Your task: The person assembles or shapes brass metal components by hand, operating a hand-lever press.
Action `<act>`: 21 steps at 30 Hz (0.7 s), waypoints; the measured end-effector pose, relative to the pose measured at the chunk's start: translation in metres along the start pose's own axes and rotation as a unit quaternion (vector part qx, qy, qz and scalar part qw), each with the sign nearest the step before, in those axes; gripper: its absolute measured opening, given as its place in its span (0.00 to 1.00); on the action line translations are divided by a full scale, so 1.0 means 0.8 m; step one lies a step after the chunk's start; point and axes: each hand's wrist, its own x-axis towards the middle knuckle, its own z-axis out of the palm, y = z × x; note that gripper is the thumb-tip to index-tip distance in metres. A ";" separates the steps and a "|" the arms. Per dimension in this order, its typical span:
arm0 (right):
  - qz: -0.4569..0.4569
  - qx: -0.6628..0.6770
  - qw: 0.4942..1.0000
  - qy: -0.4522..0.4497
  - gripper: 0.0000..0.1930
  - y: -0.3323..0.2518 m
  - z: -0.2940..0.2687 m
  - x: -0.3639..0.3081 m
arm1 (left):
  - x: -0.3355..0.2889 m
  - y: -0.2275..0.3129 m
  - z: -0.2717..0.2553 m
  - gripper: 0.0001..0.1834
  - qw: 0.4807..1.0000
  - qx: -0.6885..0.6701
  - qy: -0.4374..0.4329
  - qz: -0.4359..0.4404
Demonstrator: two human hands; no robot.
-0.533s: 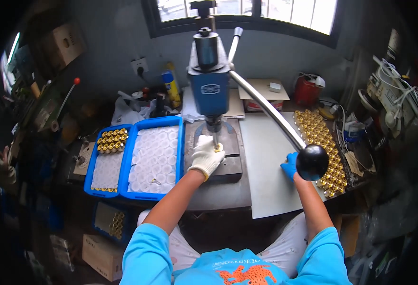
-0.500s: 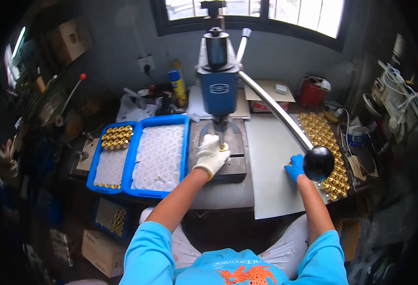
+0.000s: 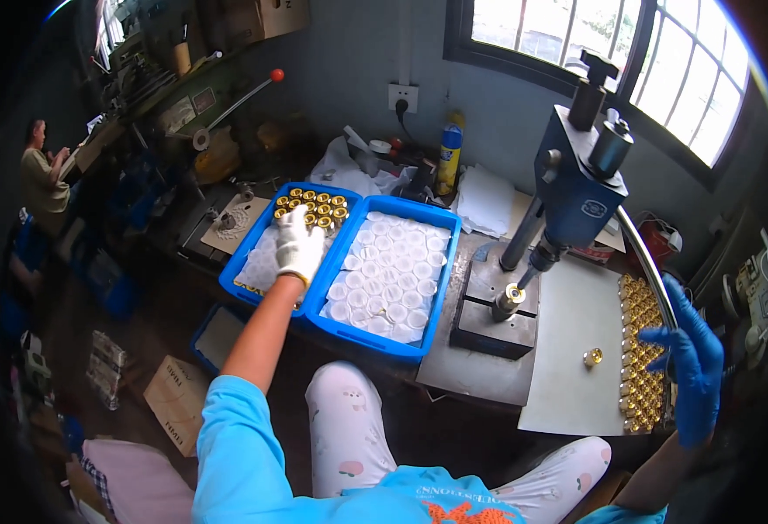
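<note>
My left hand (image 3: 300,248), in a white knit glove, reaches over the left blue tray (image 3: 235,264). Its fingers are stretched toward rows of brass fittings (image 3: 324,208), and nothing shows clearly in them. My right hand (image 3: 695,362), in a blue glove, is around the end of the press lever (image 3: 644,243), covering its knob; the lever runs between thumb and fingers. A brass-topped piece (image 3: 512,299) stands upright on the base of the blue lever press (image 3: 587,188), beside the tip of its ram. One brass fitting (image 3: 593,356) lies alone on the pale sheet (image 3: 567,384).
The right blue tray (image 3: 373,344) holds many white translucent round pieces. Brass fittings (image 3: 640,358) stand in rows along the sheet's right side. Behind the trays is a yellow-and-blue spray can (image 3: 450,155). A cardboard box (image 3: 174,404) sits low at left; a person (image 3: 48,179) is far left.
The view has swung left. My left hand has gone from the press to the left tray. My right hand has left the sheet for the lever; a brass fitting now shows on the sheet.
</note>
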 end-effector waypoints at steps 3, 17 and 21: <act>0.163 -0.008 0.986 0.040 0.32 0.009 0.060 -0.011 | 0.049 -0.103 0.003 0.37 0.999 0.011 -0.012 -0.035; 0.133 0.161 0.937 0.279 0.12 0.290 0.241 0.122 | 0.085 -0.097 0.013 0.29 0.980 0.076 -0.180 0.022; 0.122 0.171 0.952 0.223 0.12 0.288 0.229 0.112 | 0.086 -0.079 0.011 0.31 0.958 0.163 -0.230 -0.055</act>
